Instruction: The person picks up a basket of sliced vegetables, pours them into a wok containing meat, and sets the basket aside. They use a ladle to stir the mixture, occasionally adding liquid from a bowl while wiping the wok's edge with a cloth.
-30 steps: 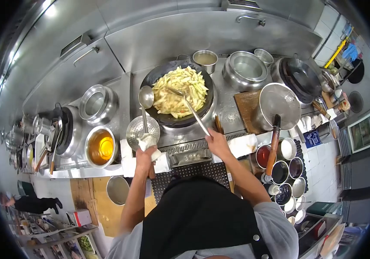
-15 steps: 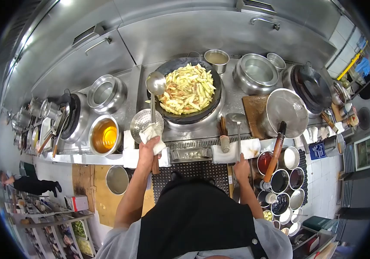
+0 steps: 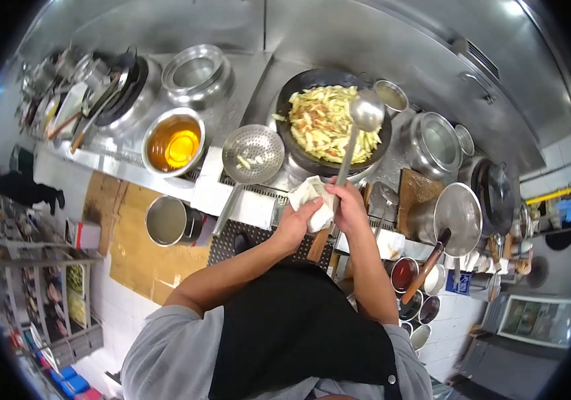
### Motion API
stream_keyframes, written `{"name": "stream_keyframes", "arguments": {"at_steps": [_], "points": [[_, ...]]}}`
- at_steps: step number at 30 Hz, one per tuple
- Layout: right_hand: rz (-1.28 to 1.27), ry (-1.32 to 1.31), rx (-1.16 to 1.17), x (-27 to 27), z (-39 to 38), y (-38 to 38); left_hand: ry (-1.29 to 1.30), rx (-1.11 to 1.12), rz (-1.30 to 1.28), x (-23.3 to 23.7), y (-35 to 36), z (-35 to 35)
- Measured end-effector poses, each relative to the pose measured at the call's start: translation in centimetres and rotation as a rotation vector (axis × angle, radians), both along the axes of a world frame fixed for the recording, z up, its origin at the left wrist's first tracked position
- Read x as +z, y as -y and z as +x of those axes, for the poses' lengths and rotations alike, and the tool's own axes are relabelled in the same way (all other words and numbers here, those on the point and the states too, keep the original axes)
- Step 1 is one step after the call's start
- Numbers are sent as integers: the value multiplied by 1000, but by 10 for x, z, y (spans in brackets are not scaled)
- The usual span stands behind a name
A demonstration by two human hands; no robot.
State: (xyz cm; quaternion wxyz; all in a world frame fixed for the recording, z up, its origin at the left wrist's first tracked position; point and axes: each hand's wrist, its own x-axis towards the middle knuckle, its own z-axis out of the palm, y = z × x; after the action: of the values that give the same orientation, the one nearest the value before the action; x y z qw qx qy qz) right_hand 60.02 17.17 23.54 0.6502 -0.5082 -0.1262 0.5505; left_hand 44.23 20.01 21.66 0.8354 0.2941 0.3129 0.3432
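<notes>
My right hand (image 3: 350,205) is closed around the metal handle of a ladle (image 3: 367,111), whose bowl hangs over the wok. Beside it my left hand (image 3: 297,227) grips a folded white cloth (image 3: 313,198) against the lower handle; whether its fingers also hold the handle is hidden. The ladle's wooden end (image 3: 319,246) sticks out below. The black wok (image 3: 287,137) holds a heap of pale yellow-green strips (image 3: 325,117) with reddish bits. Left of it lies a perforated skimmer (image 3: 259,170) with a few strips on it, its handle pointing toward me.
A bowl of amber oil (image 3: 182,148) stands left of the skimmer. A turner (image 3: 384,194) and a large strainer (image 3: 459,220) lie to the right, with sauce pots (image 3: 405,275) below. A steel pot (image 3: 167,220) stands front left. A person (image 3: 25,190) is far left.
My right hand has left the turner and taken the ladle's handle. The ladle's bowl has moved right across the wok. A few strips now show on the skimmer. The view has turned.
</notes>
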Motion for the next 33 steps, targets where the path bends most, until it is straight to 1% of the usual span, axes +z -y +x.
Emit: {"name": "stream_keyframes", "arguments": {"at_steps": [1,2,4,5,6,7,8,9,10,11,12,13,14,15,16,17,18,20,21,23,24,26,27,28,30,31,32,33], "points": [[-57,75,-4,-13,2,-1,-44,10,-10,-10,-5,-8],[-5,56,11,-18,1,-1,-45,22,-28,-14,-11,-23],[-59,43,-40,-2,-9,-6,47,-96,46,-20,-31,-64],[-69,58,-80,-8,-8,-8,62,-69,-1,-32,-40,-82],[-68,75,-98,-3,-7,-9,-28,-66,-62,-38,-51,-108],[-151,201,-97,4,-4,-8,-153,-61,-3,-30,-62,-134],[-234,324,-100,9,0,-7,-365,-19,118,-36,-73,-162],[-237,405,-129,-2,12,-2,-626,91,344,-63,-81,-188],[-240,418,-157,3,17,-2,-640,92,229,-75,-89,-211],[-266,551,-165,10,19,-1,-747,-138,83,-107,-104,-239],[-295,683,-166,17,20,-2,-734,-159,86,-142,-109,-254],[-325,799,-169,15,23,-7,-526,-188,-180,-175,-111,-267],[-333,804,-188,12,25,-16,-317,-215,-442,-190,-115,-271],[-443,951,-235,6,28,-27,-314,-234,-435,-185,-122,-267],[-558,1096,-280,-6,33,-36,-222,-263,-436,-179,-125,-263],[-534,1328,-352,-70,68,-37,-131,-290,-439,-169,-127,-258],[-536,1332,-365,-68,60,-39,-126,-301,-433,-159,-132,-252],[-724,1264,-56,-57,34,-43,-65,-328,-419,-138,-142,-238],[-724,1270,-62,-53,27,-35,-59,-331,-417,-124,-145,-231],[-595,1394,-62,-46,11,-18,-308,-299,-142,-101,-153,-219],[-591,1391,-68,-37,3,-16,-312,-300,-136,-100,-154,-218],[-675,1354,-212,-25,-10,-8,-377,-223,43,-101,-151,-219],[-652,1334,-242,-24,-11,-4,-468,-199,64,-75,-145,-221],[-660,1323,-234,-22,-11,1,-480,-203,56,-70,-146,-225],[-511,829,-170,-12,-15,6,-540,-216,151,-60,-147,-240],[-401,1134,-223,-33,-4,10,-565,-199,146,-49,-147,-243],[-440,1234,-169,-21,4,6,-581,-187,152,-41,-146,-243],[-397,1369,-109,-21,19,5,-582,-167,140,-35,-145,-243]]}}
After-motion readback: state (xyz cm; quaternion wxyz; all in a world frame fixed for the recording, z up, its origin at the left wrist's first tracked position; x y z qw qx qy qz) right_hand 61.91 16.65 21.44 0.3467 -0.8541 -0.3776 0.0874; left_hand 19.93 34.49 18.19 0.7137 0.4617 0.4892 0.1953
